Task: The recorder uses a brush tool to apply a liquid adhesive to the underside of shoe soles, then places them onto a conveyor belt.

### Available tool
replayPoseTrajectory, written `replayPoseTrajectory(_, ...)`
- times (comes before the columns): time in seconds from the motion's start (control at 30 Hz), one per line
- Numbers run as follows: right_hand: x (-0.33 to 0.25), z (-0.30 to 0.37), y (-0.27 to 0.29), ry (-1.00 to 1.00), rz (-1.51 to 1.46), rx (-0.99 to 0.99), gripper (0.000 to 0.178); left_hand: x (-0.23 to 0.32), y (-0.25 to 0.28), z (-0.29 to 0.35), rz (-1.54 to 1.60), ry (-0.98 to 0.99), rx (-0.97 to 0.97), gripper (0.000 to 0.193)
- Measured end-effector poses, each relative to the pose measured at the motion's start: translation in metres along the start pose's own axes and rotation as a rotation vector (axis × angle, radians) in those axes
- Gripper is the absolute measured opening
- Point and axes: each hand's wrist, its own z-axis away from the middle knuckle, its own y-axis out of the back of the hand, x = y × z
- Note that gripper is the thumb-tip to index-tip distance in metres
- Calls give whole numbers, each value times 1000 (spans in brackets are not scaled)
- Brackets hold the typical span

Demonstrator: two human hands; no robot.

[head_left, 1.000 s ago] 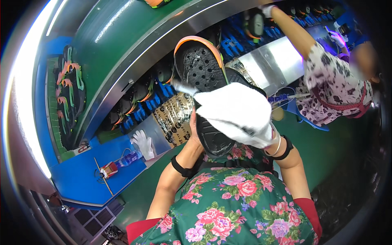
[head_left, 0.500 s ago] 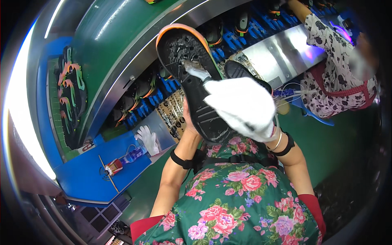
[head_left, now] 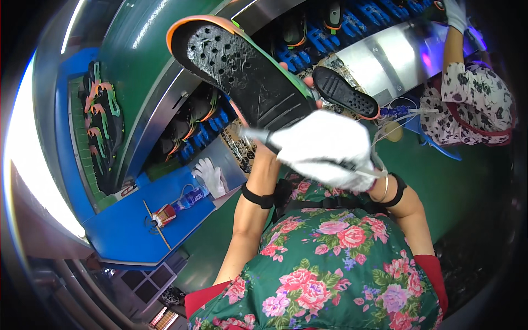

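Observation:
My left hand (head_left: pixel 309 82) holds a black shoe sole (head_left: pixel 269 82) from beneath; its fingertips curl over the right edge, while the palm is hidden. The sole has an orange and green rim and lies tilted to the upper left. Its perforated end looks wet and glossy. In a white glove, my right hand (head_left: pixel 327 148) is closed around a brush (head_left: pixel 254 133). The blurred bristles point left, by the sole's lower edge and above my left wrist. Just right of the held sole, a second black sole (head_left: pixel 346 94) rests on the workbench.
Blue racks (head_left: pixel 324 44) with dark shoe parts line the far side. On the blue table (head_left: pixel 132 236) at left are a white glove (head_left: pixel 210 177), a plastic bottle (head_left: pixel 192 198) and a stick. A co-worker's gloved hand (head_left: pixel 455 16) is at the upper right.
The held sole has swung up and left, turning more sideways. The brush has come off its perforated end and moved down beside the lower edge. My left fingertips now show along the right edge.

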Motion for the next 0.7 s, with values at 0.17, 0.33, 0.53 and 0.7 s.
replayPoseTrajectory(0.17, -2, 18, -10, -424, -556, 74, 28, -12, -26, -18, 156, -102, -52, 88)
replayPoseTrajectory(0.33, 6, 12, 14, 31, -23, -112, 23, 5, -14, -16, 149, -46, -86, 99)
replayPoseTrajectory(0.53, 5, 24, 2, 146, 129, -128, 24, 2, -12, -13, 165, -125, -26, 104)
replayPoseTrajectory(0.7, 19, 19, 19, -16, -95, -50, 17, 15, -3, -7, 69, -60, -65, 114)
